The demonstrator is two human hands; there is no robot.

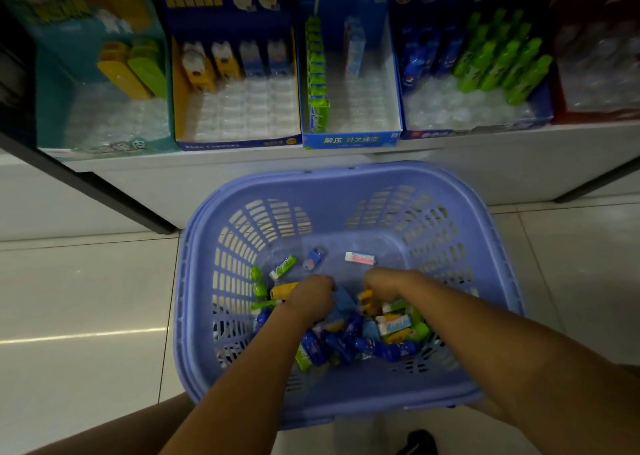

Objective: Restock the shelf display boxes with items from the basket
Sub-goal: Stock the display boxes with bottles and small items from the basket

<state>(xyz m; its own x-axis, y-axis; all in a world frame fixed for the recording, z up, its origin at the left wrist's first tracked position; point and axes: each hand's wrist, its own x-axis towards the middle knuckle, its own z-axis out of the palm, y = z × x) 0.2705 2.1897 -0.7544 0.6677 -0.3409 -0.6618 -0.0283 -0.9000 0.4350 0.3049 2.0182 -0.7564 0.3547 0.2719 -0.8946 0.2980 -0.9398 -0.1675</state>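
Both your hands are down in the blue basket (346, 177), which sits on the tiled floor (69, 298) right against the shelf (242, 163).

Left hand (311, 297): knuckles up, fingers curled down into the pile of items (346, 343), beside a yellow pack (284, 290). Can't tell what it grips, if anything.

Right hand (386, 285): same pose, fingers bent under and hidden, with an orange-yellow piece (365, 297) just beside it. Grip unreadable.

The pile sits at the near side of the basket: blue, green, yellow and white packs. Lying apart, farther in: green-white eraser (283, 267), small blue item (314, 258), white-pink eraser (360, 258).

Display boxes side by side on the shelf:
- teal box (52, 108)
- Gaspard et Lisa box (239, 141)
- kada box (349, 140), green row along its left wall
- dark blue box (467, 130), green bottles (502, 63) at its right

Clear tray slots show at their fronts.
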